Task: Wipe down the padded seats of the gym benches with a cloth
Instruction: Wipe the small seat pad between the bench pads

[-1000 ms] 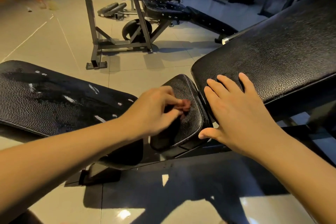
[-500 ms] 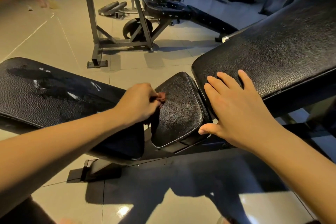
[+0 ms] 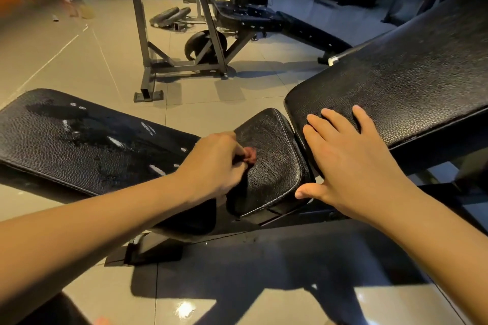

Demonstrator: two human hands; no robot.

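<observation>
A person's left grip point(image 3: 214, 163) pinches a small wad of reddish cloth point(image 3: 249, 155), fingers curled round it, and holds it against the left side of the small seat pad point(image 3: 274, 166). Most of the cloth is hidden inside the grip, so its shape cannot be told. Just right of that grip, across the small pad, the right grip point(image 3: 346, 163) lies spread and flat. Its fingers are straight on the lower end of the sloping back pad point(image 3: 412, 82), and its thumb stretches out beside the small pad's near right corner. The back pad rises away to the right of both grips. Left of the left grip, a long flat pad point(image 3: 74, 137) runs off, black and pebbled, marked with dark, seemingly wet streaks and pale flecks. Beyond the grips, across the grey tiled floor point(image 3: 79, 74), stands a metal rack point(image 3: 141, 34) with a weight plate point(image 3: 194, 43) at its base and a second bench point(image 3: 264, 18) behind it. Below the grips, shadows fall across glossy tiles.
</observation>
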